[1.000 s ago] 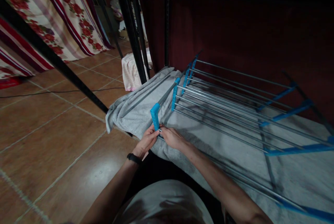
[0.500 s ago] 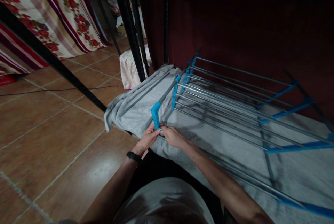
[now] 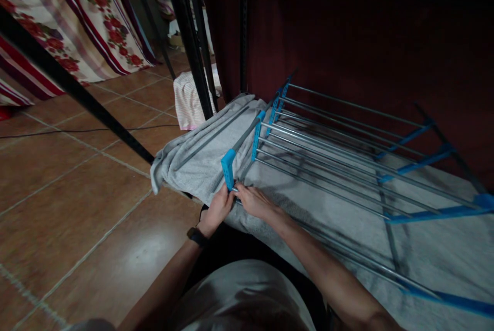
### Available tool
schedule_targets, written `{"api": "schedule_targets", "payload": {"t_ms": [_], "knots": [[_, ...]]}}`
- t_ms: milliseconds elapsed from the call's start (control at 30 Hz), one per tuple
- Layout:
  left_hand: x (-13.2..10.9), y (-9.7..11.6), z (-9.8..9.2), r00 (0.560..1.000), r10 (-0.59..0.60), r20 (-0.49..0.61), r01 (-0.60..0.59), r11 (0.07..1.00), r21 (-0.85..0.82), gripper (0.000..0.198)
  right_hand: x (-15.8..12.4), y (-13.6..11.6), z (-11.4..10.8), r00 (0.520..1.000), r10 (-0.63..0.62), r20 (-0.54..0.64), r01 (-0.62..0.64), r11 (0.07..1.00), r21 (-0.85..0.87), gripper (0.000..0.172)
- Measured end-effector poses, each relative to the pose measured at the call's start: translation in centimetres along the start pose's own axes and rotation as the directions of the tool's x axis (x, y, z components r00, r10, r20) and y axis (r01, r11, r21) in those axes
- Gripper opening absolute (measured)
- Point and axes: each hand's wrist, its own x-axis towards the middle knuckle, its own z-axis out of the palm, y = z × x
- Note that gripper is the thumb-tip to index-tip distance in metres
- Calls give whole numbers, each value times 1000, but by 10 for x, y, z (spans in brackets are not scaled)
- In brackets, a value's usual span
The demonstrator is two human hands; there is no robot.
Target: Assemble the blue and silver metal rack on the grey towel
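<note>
A folding drying rack (image 3: 328, 140) with blue plastic brackets and thin metal rods lies partly assembled on a grey blanket. At its near left corner is a blue bracket (image 3: 228, 166), fixed to a grey tube (image 3: 247, 133). My left hand (image 3: 219, 208) is closed around the lower end of this bracket. Right beside it, my right hand (image 3: 252, 201) pinches the end of a metal rod (image 3: 366, 259) against the bracket's lower end. Fingers cover the joint, so whether the rod sits inside the bracket is hidden.
The grey blanket (image 3: 216, 151) covers a low platform. Black metal posts (image 3: 189, 37) and a slanting black bar (image 3: 85, 94) stand at the left. Beyond are a flowered curtain (image 3: 96, 17), a striped cloth (image 3: 189, 99), a cable (image 3: 92, 131) and a tiled floor (image 3: 127, 207).
My left hand has turned and shifted slightly, its fingers now further up along the bracket's lower end. My right hand stays at the rod's end. The whole view has shifted a little.
</note>
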Motion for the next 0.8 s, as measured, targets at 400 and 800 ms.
{"api": "schedule_targets", "payload": {"t_ms": [400, 800], "knots": [[1, -5, 13, 992, 74, -98, -72, 997, 25, 16, 2, 4, 0, 1000, -7, -25, 9, 997, 72, 33], [2, 5, 13, 995, -15, -97, 6, 995, -96, 22, -1, -5, 7, 997, -9, -72, -3, 987, -159, 41]]}}
